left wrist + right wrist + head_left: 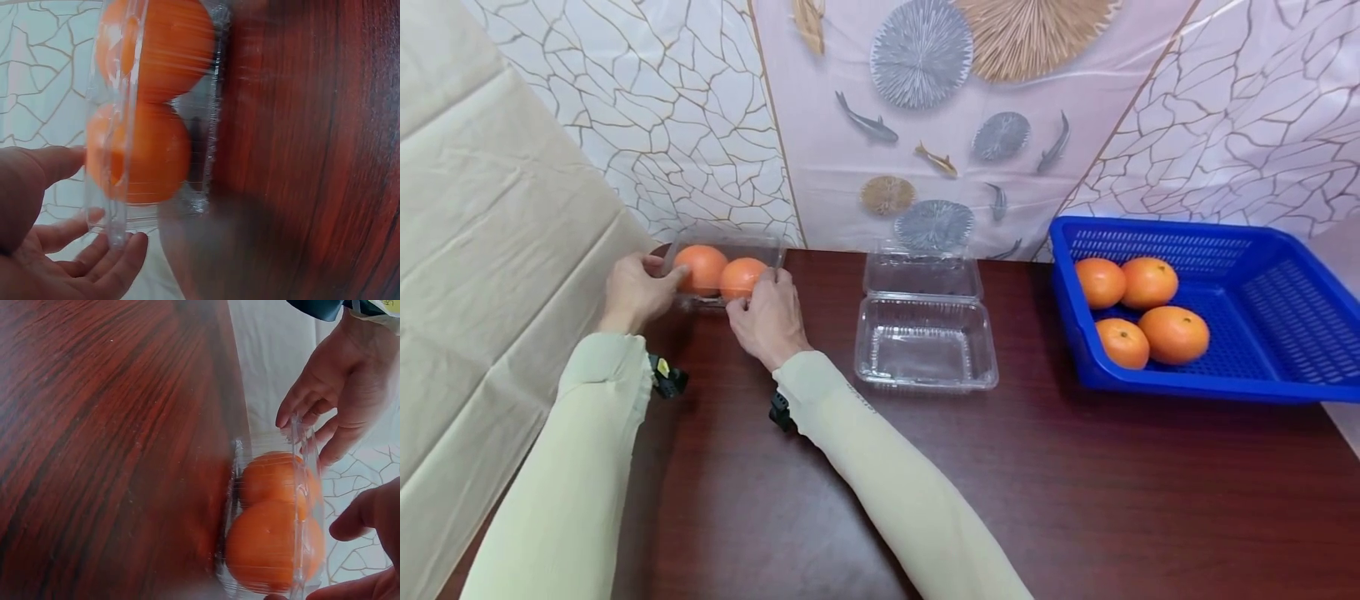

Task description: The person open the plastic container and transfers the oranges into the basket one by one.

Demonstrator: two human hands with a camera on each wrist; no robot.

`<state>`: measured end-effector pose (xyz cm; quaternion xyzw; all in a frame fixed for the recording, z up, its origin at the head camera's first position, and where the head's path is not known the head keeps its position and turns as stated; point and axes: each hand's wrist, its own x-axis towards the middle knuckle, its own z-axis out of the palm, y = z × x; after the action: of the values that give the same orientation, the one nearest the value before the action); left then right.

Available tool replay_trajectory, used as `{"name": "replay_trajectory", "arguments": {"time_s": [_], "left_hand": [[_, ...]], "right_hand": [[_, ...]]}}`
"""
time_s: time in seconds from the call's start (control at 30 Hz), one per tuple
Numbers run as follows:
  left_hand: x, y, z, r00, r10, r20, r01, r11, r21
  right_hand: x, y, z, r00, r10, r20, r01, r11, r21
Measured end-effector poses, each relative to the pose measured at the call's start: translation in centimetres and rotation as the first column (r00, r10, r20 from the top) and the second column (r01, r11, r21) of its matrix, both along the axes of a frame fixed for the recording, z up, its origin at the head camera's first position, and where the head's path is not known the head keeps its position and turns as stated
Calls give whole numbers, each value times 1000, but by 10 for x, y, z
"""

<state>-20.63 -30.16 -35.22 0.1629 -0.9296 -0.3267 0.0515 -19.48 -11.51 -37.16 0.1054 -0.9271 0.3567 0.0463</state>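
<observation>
A closed clear plastic clamshell box with two oranges inside stands at the back left of the dark wooden table. My left hand grips the box's left end, thumb on one side and fingers on the other. The box's right end is held by my right hand. In the right wrist view the box and its oranges sit between both hands, and the left hand's fingers pinch its rim.
An empty clear clamshell lies open at the table's middle back. To the right stands a blue plastic basket with several oranges. Beige paper covers the left side; a patterned sheet hangs behind.
</observation>
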Motion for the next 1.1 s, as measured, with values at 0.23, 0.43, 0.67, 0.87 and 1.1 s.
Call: {"name": "replay_trajectory", "arguments": {"time_s": [0.23,0.43,0.67,0.87,1.1], "left_hand": [[8,-2,5,1000,-19,1,19,1000,19],[15,1,16,1000,-11,11,11,1000,0],[25,11,24,1000,11,17,-11,1000,17],[33,25,32,1000,19,0,-19,999,44],[47,41,40,999,-33,-8,33,998,45]], "right_hand": [[5,4,6,1000,8,-6,-8,999,35],[10,11,16,1000,19,-8,-19,999,38],[17,22,28,998,42,-55,-39,998,59],[23,38,35,996,63,-65,-60,997,43],[32,62,47,994,69,-83,-73,996,-53]]}}
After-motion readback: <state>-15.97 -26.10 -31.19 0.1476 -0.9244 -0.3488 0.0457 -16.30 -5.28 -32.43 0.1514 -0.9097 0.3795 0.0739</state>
